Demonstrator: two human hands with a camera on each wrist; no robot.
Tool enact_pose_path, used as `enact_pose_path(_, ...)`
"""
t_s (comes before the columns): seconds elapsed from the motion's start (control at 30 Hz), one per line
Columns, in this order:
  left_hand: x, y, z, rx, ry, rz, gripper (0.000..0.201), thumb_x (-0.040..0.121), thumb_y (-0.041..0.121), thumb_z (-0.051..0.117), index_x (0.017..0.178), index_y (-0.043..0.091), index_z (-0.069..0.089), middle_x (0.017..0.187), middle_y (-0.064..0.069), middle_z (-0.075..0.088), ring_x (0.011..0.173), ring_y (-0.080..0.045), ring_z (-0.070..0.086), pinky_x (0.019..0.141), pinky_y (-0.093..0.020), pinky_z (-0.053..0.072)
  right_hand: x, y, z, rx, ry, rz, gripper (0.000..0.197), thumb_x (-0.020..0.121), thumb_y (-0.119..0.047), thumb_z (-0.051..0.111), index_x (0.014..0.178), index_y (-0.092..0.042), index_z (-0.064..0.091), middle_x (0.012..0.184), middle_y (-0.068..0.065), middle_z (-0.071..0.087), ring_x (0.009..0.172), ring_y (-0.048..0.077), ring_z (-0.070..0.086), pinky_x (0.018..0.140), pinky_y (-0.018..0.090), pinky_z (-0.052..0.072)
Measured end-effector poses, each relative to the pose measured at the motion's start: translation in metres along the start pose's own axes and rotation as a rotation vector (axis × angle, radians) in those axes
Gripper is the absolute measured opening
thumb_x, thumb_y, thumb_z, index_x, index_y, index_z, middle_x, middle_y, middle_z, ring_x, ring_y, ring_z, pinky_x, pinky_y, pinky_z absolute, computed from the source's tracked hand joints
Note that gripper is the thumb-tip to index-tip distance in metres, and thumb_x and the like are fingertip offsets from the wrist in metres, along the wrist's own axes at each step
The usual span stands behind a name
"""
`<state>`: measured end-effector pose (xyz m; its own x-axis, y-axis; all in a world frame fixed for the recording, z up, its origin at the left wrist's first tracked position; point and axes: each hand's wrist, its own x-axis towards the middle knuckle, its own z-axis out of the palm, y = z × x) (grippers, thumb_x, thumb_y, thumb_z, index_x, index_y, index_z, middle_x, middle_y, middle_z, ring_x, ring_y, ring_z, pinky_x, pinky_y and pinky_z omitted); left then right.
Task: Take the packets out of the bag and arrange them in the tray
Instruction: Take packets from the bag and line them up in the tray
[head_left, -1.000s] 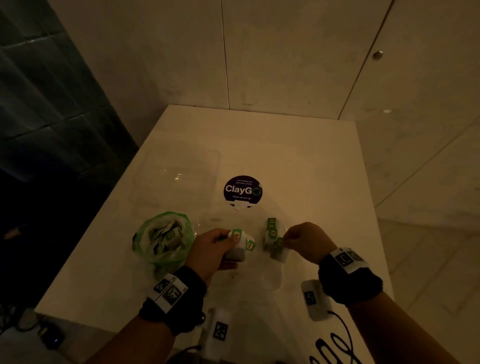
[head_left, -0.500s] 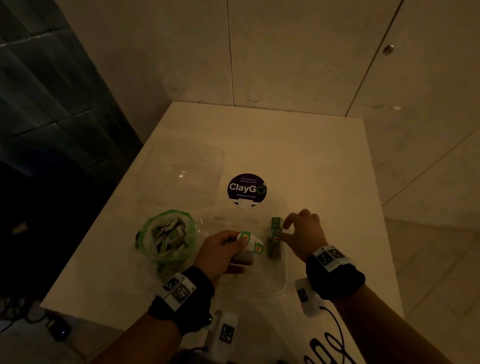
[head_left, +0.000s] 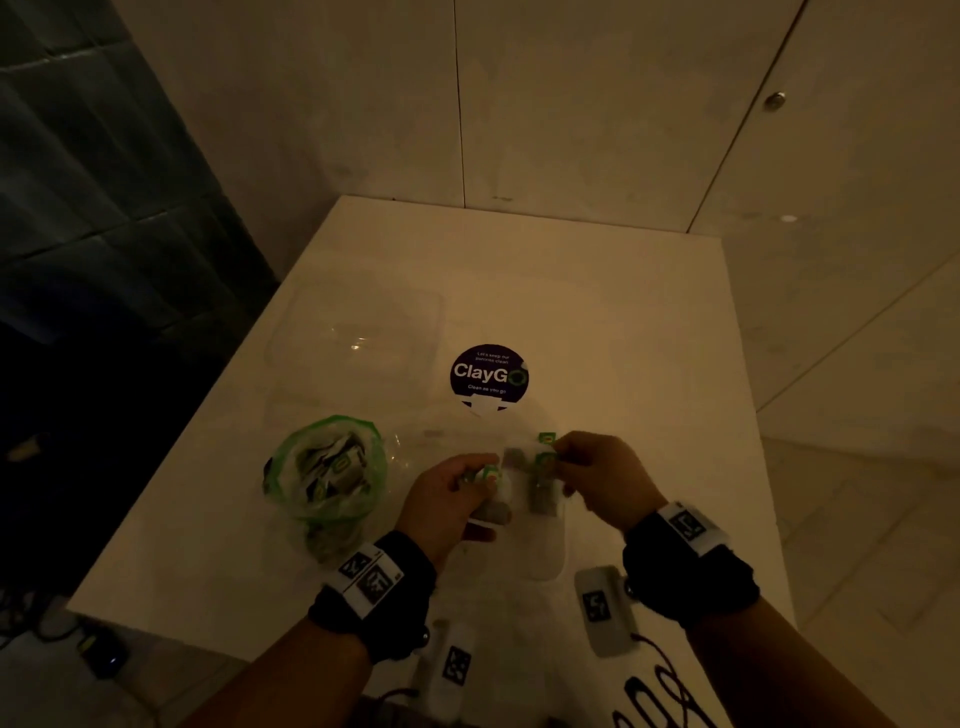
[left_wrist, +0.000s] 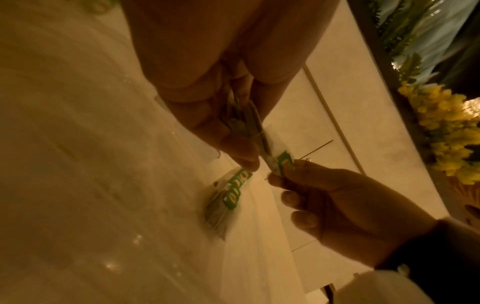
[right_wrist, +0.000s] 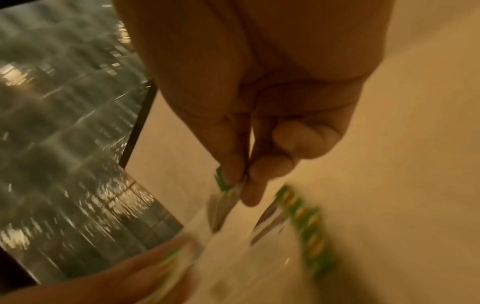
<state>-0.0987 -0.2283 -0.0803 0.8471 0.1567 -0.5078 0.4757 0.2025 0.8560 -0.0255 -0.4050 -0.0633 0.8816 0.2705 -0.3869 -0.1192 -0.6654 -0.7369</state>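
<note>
My left hand (head_left: 485, 467) grips a small bunch of clear packets (left_wrist: 246, 123) with green labels, just above the clear plastic tray (head_left: 550, 569). My right hand (head_left: 558, 457) pinches the green-labelled top of one packet (left_wrist: 283, 162) at the edge of that bunch. In the right wrist view the pinched packet (right_wrist: 226, 193) hangs from thumb and forefinger. A few packets (head_left: 543, 488) stand in a row in the tray's right part, their labels (right_wrist: 306, 222) lined up. The green-rimmed plastic bag (head_left: 327, 467) lies open at the left, with more packets inside.
A clear plastic lid (head_left: 358, 343) lies behind the bag. A round dark ClayGo sticker (head_left: 488, 374) is on the white table (head_left: 623, 322). Two white marker-tagged devices (head_left: 602, 608) (head_left: 452, 665) and a black cable (head_left: 665, 696) sit at the near edge. Walls close the back.
My right hand set a packet into the tray's row, then came back left to the bunch in my left hand and pinched another packet. The left hand stayed almost still.
</note>
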Motion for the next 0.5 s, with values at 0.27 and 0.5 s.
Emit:
enact_pose_path(0.27, 0.001, -0.013, -0.017, 0.178, 0.096, 0.021, 0.003, 0.092, 0.011, 0.056, 0.091, 0.012, 0.059, 0.071, -0.007, 0.067, 0.055, -0.016, 0.066, 0.038, -0.020, 0.035, 0.018, -0.001, -0.001, -0.643, -0.358, -0.024, 0.031, 0.091, -0.028, 0.056, 0.112, -0.009, 0.068, 0.117, 0.009, 0.063, 0.107, 0.023, 0.057, 0.096, 0.033, 0.044)
enact_pose_path(0.5, -0.002, -0.008, -0.013, 0.161, 0.056, -0.012, 0.005, 0.089, 0.014, 0.060, 0.085, 0.012, 0.060, 0.065, -0.008, 0.062, 0.046, -0.013, 0.057, 0.038, -0.017, 0.031, 0.031, -0.003, 0.011, -0.797, -0.198, -0.033, 0.032, 0.086, -0.029, 0.058, 0.113, -0.011, 0.059, 0.117, 0.006, 0.058, 0.107, 0.025, 0.057, 0.087, 0.034, 0.050)
